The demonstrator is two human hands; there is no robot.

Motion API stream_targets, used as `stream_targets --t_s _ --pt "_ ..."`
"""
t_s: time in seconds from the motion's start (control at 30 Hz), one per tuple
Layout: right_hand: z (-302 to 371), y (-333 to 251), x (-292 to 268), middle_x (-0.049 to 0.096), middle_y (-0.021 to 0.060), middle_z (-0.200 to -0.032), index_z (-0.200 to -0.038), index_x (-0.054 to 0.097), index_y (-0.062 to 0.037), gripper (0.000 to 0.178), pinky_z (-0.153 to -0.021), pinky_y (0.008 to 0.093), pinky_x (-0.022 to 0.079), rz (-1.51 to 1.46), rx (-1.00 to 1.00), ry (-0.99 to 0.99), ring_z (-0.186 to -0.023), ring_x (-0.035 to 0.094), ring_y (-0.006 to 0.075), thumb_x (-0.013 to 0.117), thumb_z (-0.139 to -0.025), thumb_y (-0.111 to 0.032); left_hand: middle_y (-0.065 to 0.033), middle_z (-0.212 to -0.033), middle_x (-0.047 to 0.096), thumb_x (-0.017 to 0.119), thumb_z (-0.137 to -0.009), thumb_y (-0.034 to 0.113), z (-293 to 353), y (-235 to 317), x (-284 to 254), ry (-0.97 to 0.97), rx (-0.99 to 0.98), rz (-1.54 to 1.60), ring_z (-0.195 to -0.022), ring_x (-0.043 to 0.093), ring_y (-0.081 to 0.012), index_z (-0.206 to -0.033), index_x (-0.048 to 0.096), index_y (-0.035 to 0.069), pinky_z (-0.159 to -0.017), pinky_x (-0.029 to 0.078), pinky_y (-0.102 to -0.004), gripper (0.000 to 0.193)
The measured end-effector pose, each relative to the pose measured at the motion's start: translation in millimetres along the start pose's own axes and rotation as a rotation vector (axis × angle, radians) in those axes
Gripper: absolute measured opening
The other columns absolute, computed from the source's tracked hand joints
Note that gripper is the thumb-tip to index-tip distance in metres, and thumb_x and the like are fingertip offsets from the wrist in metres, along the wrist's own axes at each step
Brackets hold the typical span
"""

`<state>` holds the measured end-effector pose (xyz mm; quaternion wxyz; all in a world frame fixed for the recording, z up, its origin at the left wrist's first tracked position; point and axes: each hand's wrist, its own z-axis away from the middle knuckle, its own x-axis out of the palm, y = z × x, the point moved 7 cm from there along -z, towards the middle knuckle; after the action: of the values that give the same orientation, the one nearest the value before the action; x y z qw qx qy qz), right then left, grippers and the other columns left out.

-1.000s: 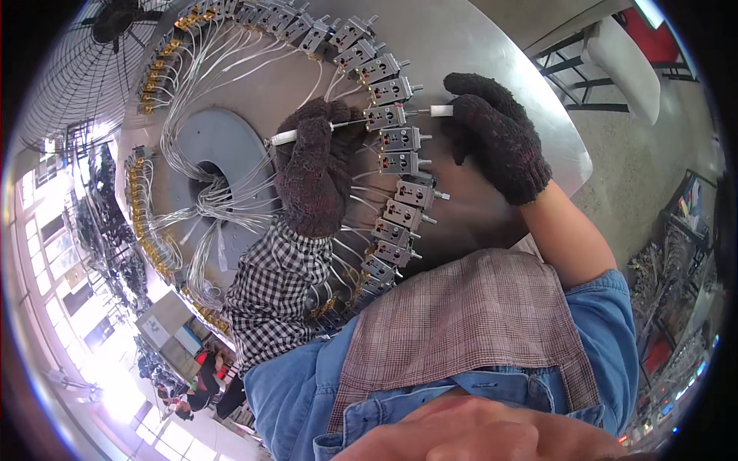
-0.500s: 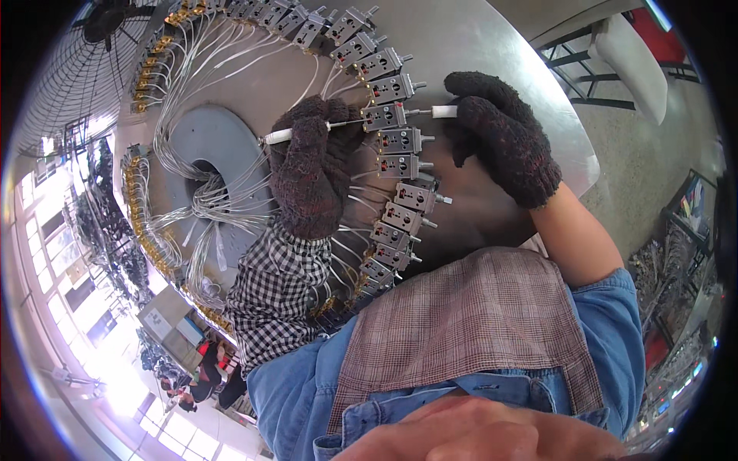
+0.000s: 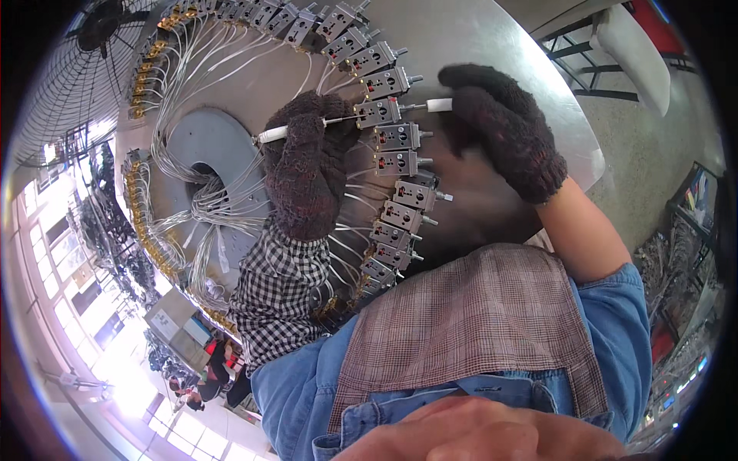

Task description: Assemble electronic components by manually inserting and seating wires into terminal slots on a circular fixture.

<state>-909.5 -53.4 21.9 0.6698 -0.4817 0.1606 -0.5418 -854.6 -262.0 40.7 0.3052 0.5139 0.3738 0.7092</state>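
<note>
Both my hands wear dark knitted gloves. My left hand is closed round a probe with a white handle and a thin metal tip. The tip reaches the inner end of a small grey metal block with round holes. On the block's outer side, my right hand is closed on a tool with a white cylindrical end. That end lines up with the block's thin shaft; whether they touch I cannot tell. Most of this tool is hidden by the glove.
Similar blocks stand in a ring round the metal table, with white wires running to a grey oval centre plate. A caged fan is at the upper left, a stool at the upper right. Another person is far off.
Both hands, their tools and the block between them appear slightly further up and left, as the whole view has shifted a little. Both hands keep their hold.
</note>
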Motion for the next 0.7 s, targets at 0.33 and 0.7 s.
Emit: stream_targets --t_s 0.33,0.7 --pt "-4 -5 0 0.06 0.0069 -0.076 -0.109 0.059 -0.0014 0.029 -0.053 0.0258 0.049 -0.013 -0.116 0.135 -0.061 0.058 0.0127 0.056 -0.089 -0.021 -0.0146 -0.102 0.061 0.053 -0.091 0.016 -2 0 2 -0.001 0.013 0.105 -0.093 0.062 -0.0293 -0.113 0.053 0.002 -0.08 0.054 -0.0448 0.026" --pt "-3 -10 1 0.054 0.0079 -0.055 -0.098 0.061 -0.0019 0.03 -0.034 0.0261 0.037 0.032 -0.01 0.141 -0.037 0.048 0.014 0.057 -0.087 -0.029 -0.014 -0.104 0.06 0.055 -0.091 0.024 -1 0 0 0.03 -0.01 -0.006 -0.097 0.061 -0.0289 -0.113 0.052 0.004 -0.082 0.053 -0.0472 0.03"
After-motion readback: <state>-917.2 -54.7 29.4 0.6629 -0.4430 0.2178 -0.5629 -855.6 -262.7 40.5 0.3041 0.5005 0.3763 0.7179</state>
